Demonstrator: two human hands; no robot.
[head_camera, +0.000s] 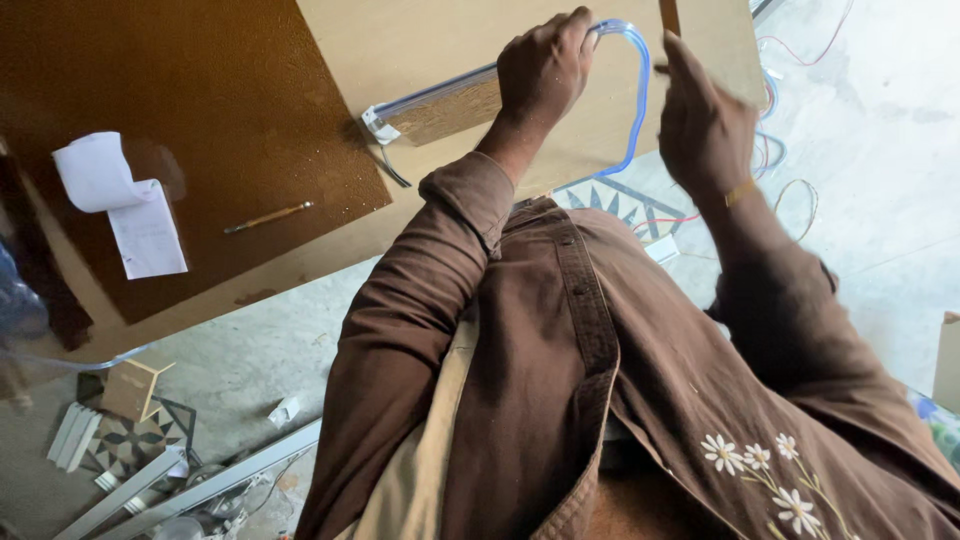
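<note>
A clear flexible strip with a blue edge (637, 100) lies bent in a U shape on a light brown board (420, 40). One end has a white cap (377, 123) with thin wires. My left hand (545, 65) presses down on the strip near the top of its bend, fingers curled over it. My right hand (700, 115) is just right of the bend with one finger raised; whether it touches the strip is unclear. A small wooden block (445, 110) sits inside the loop under the strip.
A dark brown sheet (180, 110) lies to the left, carrying a roll of white paper (115, 195) and a pencil (268, 216). Red and blue wires (775, 150) trail on the floor at right. Aluminium strips (200, 485) and patterned tile samples (125, 440) lie lower left.
</note>
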